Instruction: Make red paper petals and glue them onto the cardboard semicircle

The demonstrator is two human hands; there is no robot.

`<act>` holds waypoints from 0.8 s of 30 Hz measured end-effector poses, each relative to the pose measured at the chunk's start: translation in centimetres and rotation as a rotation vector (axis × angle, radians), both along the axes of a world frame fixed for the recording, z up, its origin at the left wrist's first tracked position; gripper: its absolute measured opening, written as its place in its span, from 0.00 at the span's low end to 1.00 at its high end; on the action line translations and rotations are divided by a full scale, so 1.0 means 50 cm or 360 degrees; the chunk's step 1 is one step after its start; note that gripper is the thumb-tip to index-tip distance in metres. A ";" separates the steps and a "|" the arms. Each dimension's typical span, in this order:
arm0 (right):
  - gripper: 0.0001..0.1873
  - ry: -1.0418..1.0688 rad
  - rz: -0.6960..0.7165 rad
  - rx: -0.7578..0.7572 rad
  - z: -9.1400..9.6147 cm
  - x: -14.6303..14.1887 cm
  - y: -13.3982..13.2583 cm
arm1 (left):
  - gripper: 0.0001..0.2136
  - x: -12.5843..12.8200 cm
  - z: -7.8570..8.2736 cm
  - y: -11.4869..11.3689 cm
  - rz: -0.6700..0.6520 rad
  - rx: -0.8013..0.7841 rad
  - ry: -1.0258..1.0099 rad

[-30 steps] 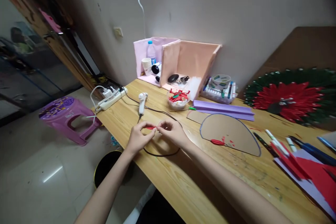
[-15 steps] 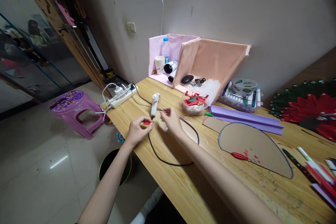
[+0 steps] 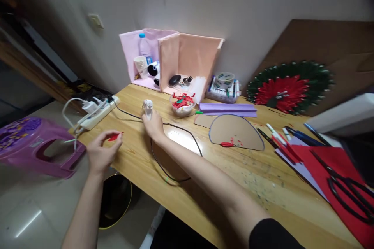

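My left hand [image 3: 103,149] pinches a small red petal-shaped piece [image 3: 115,137] between thumb and fingertips, above the table's left edge. My right hand [image 3: 153,125] is closed round a white hot glue gun [image 3: 148,106]; its lower part is hidden behind the fingers. From the gun a black cord [image 3: 193,137] loops over the table beneath my right forearm. To the right lies a half-round cardboard piece [image 3: 238,130] outlined in blue, with a red petal [image 3: 226,144] on its lower edge.
A white power strip [image 3: 99,113] sits at the table's left corner. A tub of red scraps [image 3: 182,105], a pink partitioned stand [image 3: 168,62] and a marker box [image 3: 223,95] line the back. Black scissors [image 3: 346,183] lie on red sheets at right. A bin [image 3: 128,202] stands below.
The view has turned right. My right hand has reached to the glue gun and closed round it. My left hand has moved away from the gun's tip, still pinching the red piece.
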State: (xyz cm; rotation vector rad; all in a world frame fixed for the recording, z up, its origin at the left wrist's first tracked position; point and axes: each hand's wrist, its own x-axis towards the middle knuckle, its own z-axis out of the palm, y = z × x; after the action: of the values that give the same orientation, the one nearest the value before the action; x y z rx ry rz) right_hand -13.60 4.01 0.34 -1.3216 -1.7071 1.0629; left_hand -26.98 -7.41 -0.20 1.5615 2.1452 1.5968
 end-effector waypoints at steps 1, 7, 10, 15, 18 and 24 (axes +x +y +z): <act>0.06 0.0089 0.0017 -0.0025 0.011 0.039 -0.015 | 0.09 0.000 0.002 0.008 -0.0005 0.0028 -0.0011; 0.17 0.0818 0.0083 -0.0477 0.065 0.401 -0.135 | 0.07 0.116 0.023 0.093 -0.0385 0.0070 -0.0005; 0.16 0.0402 0.0003 -0.0482 0.062 0.581 -0.167 | 0.04 0.239 0.036 0.142 -0.0809 -0.0013 0.0135; 0.17 -0.0076 -0.0129 -0.0462 0.026 0.732 -0.179 | 0.04 0.429 0.021 0.213 -0.1564 -0.0194 0.0243; 0.15 -0.0140 -0.0128 -0.0474 0.011 0.746 -0.178 | 0.04 0.493 -0.008 0.235 -0.1665 -0.0301 0.0242; 0.15 -0.0228 -0.0077 -0.0489 0.008 0.746 -0.167 | 0.05 0.508 -0.048 0.232 -0.1591 -0.0437 0.0099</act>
State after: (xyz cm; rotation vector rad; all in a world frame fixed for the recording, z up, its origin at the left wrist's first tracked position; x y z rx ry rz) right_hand 23.72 -4.36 0.75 -1.6578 -1.6504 1.2660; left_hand -1.59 4.18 -2.58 2.0612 1.1319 0.8740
